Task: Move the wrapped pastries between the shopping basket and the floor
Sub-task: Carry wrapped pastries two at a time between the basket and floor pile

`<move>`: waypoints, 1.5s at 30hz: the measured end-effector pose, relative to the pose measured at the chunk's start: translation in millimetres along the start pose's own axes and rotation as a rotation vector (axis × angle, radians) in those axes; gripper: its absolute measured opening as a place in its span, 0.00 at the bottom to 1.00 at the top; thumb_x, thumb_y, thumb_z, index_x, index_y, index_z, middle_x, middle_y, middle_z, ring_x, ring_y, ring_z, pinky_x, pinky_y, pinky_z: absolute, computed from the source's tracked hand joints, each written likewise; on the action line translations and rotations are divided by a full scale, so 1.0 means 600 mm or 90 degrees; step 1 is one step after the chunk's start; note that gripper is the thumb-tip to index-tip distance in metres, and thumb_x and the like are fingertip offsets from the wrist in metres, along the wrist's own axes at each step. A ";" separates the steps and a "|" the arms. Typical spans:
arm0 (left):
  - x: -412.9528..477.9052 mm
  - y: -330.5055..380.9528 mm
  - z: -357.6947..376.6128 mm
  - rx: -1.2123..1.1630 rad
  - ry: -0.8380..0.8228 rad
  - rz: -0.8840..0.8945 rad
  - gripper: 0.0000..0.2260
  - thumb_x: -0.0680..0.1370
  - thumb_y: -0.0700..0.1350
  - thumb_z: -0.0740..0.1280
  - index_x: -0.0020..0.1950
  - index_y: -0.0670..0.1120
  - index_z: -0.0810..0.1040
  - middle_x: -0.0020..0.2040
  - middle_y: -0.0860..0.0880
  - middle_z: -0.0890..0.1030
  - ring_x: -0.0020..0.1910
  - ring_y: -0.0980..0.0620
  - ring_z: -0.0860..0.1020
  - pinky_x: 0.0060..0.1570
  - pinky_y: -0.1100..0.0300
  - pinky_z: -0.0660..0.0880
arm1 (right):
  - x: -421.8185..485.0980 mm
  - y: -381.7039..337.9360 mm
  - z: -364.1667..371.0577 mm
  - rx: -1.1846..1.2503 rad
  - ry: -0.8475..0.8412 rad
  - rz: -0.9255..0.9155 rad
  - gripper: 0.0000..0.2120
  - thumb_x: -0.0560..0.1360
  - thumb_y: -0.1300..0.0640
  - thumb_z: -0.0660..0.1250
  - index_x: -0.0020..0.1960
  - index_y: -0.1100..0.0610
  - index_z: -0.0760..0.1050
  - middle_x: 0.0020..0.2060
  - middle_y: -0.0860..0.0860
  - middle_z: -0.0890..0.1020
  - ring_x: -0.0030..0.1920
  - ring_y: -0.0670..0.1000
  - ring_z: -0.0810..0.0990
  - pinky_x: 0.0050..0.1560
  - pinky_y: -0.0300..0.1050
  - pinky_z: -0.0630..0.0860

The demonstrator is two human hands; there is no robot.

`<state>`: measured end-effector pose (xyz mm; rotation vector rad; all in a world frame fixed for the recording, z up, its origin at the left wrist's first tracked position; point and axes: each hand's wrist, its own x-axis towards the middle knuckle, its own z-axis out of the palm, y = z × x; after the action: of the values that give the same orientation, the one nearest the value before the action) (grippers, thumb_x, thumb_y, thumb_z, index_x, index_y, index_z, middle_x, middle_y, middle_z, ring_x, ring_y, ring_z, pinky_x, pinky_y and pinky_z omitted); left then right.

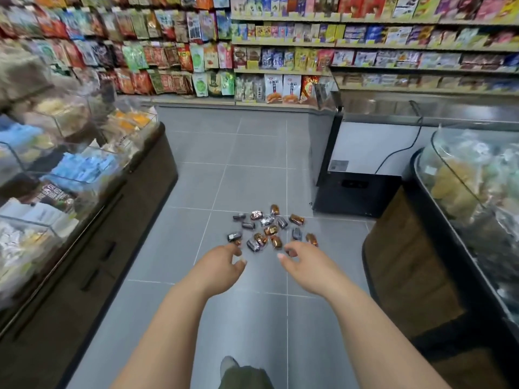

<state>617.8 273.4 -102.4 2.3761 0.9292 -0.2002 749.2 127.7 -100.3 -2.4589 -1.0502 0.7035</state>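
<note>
Wrapped pastries (269,230) in shiny orange and dark silver foil lie scattered in a loose heap on the grey tiled floor (252,175).

Both bare arms reach forward above the near edge of the heap. The left hand (222,262) and right hand (304,262) are apart, fingers loosely curled, with nothing plainly held. One orange wrapper shows just past the left fingertips. A dark display counter (140,192) flanks the aisle on the left, a white chest freezer (365,153) on the right.

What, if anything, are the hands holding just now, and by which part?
Nothing that shows: the left hand and right hand hover loosely curled above the wrapped pastries on the floor.
</note>
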 end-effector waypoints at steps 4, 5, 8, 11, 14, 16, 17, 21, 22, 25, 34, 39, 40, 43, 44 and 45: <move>0.120 -0.027 -0.067 0.030 -0.017 0.012 0.18 0.80 0.50 0.60 0.68 0.47 0.71 0.67 0.46 0.73 0.65 0.48 0.71 0.58 0.62 0.67 | 0.134 -0.048 -0.022 0.029 0.004 0.013 0.19 0.79 0.45 0.57 0.64 0.54 0.72 0.60 0.52 0.77 0.59 0.53 0.75 0.59 0.45 0.71; 0.146 -0.031 -0.085 0.032 -0.017 0.015 0.17 0.80 0.50 0.59 0.68 0.46 0.71 0.66 0.47 0.74 0.65 0.48 0.72 0.57 0.63 0.67 | 0.164 -0.060 -0.028 0.039 0.006 0.017 0.18 0.79 0.46 0.57 0.64 0.54 0.72 0.60 0.51 0.77 0.59 0.53 0.75 0.59 0.46 0.71; 0.223 -0.046 -0.134 0.019 -0.017 0.015 0.17 0.80 0.51 0.60 0.67 0.47 0.71 0.65 0.47 0.74 0.63 0.47 0.73 0.55 0.62 0.68 | 0.243 -0.090 -0.044 0.071 0.025 0.026 0.19 0.79 0.48 0.58 0.68 0.53 0.70 0.63 0.50 0.76 0.61 0.52 0.74 0.60 0.43 0.70; 0.292 -0.062 -0.165 0.008 -0.013 0.013 0.15 0.80 0.49 0.60 0.65 0.46 0.72 0.63 0.45 0.75 0.60 0.46 0.74 0.55 0.60 0.70 | 0.309 -0.103 -0.050 0.083 0.030 0.034 0.19 0.80 0.49 0.58 0.69 0.53 0.68 0.63 0.51 0.75 0.61 0.52 0.74 0.57 0.42 0.69; 0.358 -0.072 -0.178 0.003 -0.017 0.011 0.15 0.79 0.49 0.61 0.64 0.47 0.73 0.62 0.46 0.76 0.59 0.46 0.75 0.55 0.59 0.72 | 0.374 -0.102 -0.057 0.086 0.032 0.048 0.20 0.80 0.48 0.58 0.69 0.53 0.68 0.63 0.51 0.75 0.60 0.51 0.74 0.58 0.43 0.69; 0.406 -0.076 -0.183 -0.008 -0.022 0.001 0.15 0.79 0.49 0.62 0.65 0.47 0.72 0.62 0.46 0.75 0.59 0.46 0.74 0.56 0.59 0.72 | 0.422 -0.097 -0.066 0.091 0.034 0.056 0.20 0.80 0.48 0.58 0.69 0.54 0.68 0.64 0.51 0.75 0.62 0.51 0.73 0.60 0.43 0.69; 0.432 -0.078 -0.185 -0.014 -0.021 -0.004 0.16 0.79 0.49 0.62 0.66 0.46 0.72 0.63 0.46 0.75 0.60 0.46 0.74 0.56 0.59 0.72 | 0.449 -0.093 -0.071 0.095 0.034 0.059 0.20 0.80 0.49 0.58 0.69 0.54 0.68 0.64 0.51 0.74 0.62 0.51 0.73 0.60 0.43 0.68; 0.549 -0.078 -0.190 -0.014 -0.004 -0.021 0.17 0.79 0.49 0.62 0.66 0.46 0.71 0.63 0.45 0.74 0.60 0.46 0.74 0.58 0.58 0.70 | 0.571 -0.070 -0.092 0.098 0.045 0.052 0.17 0.79 0.50 0.59 0.66 0.54 0.71 0.62 0.52 0.75 0.58 0.51 0.74 0.56 0.42 0.68; 0.580 -0.076 -0.191 -0.015 -0.002 -0.028 0.17 0.79 0.49 0.62 0.66 0.46 0.71 0.63 0.45 0.74 0.60 0.46 0.74 0.59 0.57 0.70 | 0.605 -0.064 -0.098 0.103 0.045 0.053 0.18 0.79 0.50 0.59 0.67 0.54 0.70 0.62 0.52 0.75 0.59 0.51 0.74 0.57 0.42 0.68; 0.676 -0.068 -0.198 -0.019 0.007 -0.047 0.16 0.79 0.48 0.61 0.66 0.46 0.70 0.63 0.45 0.74 0.60 0.46 0.74 0.59 0.57 0.70 | 0.709 -0.046 -0.121 0.109 0.033 0.051 0.18 0.79 0.50 0.60 0.67 0.54 0.70 0.64 0.52 0.74 0.63 0.51 0.73 0.61 0.41 0.67; 0.905 -0.062 -0.207 -0.070 0.095 -0.131 0.15 0.78 0.45 0.63 0.64 0.46 0.72 0.59 0.47 0.78 0.57 0.48 0.75 0.55 0.57 0.71 | 0.955 0.003 -0.164 0.078 -0.037 0.032 0.20 0.78 0.50 0.63 0.69 0.52 0.68 0.63 0.51 0.74 0.62 0.51 0.73 0.62 0.45 0.69; 1.006 -0.086 -0.174 -0.076 0.091 -0.145 0.16 0.78 0.45 0.62 0.66 0.46 0.72 0.62 0.47 0.75 0.57 0.46 0.75 0.54 0.58 0.70 | 1.053 0.034 -0.126 0.072 -0.044 0.056 0.22 0.78 0.50 0.63 0.70 0.52 0.66 0.63 0.53 0.73 0.63 0.54 0.72 0.64 0.48 0.68; 1.027 -0.094 -0.165 -0.074 0.084 -0.143 0.16 0.79 0.46 0.62 0.66 0.46 0.71 0.62 0.46 0.75 0.57 0.46 0.75 0.55 0.58 0.69 | 1.070 0.041 -0.112 0.078 -0.045 0.059 0.22 0.78 0.51 0.63 0.70 0.53 0.66 0.64 0.54 0.73 0.64 0.54 0.71 0.65 0.49 0.67; 1.084 -0.126 -0.125 -0.059 0.058 -0.138 0.17 0.78 0.45 0.62 0.67 0.46 0.71 0.64 0.45 0.73 0.57 0.45 0.75 0.56 0.57 0.68 | 1.121 0.066 -0.061 0.097 -0.056 0.071 0.24 0.78 0.52 0.64 0.72 0.54 0.63 0.66 0.54 0.71 0.66 0.54 0.70 0.67 0.47 0.65; 1.100 -0.140 -0.108 -0.051 0.046 -0.137 0.17 0.79 0.46 0.62 0.67 0.46 0.70 0.64 0.45 0.73 0.57 0.44 0.75 0.56 0.57 0.68 | 1.138 0.077 -0.040 0.092 -0.061 0.075 0.25 0.78 0.51 0.63 0.72 0.54 0.63 0.66 0.54 0.71 0.66 0.54 0.69 0.66 0.47 0.65; 1.116 -0.155 -0.090 -0.043 0.035 -0.134 0.17 0.79 0.46 0.62 0.67 0.46 0.70 0.65 0.45 0.72 0.57 0.44 0.75 0.56 0.57 0.68 | 1.153 0.089 -0.017 0.084 -0.062 0.079 0.25 0.78 0.51 0.63 0.72 0.54 0.63 0.66 0.55 0.70 0.66 0.54 0.69 0.65 0.46 0.65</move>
<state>1052.6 744.4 -323.7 2.2313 1.1936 -0.1829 1197.6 607.5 -325.1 -2.4123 -0.8610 0.9091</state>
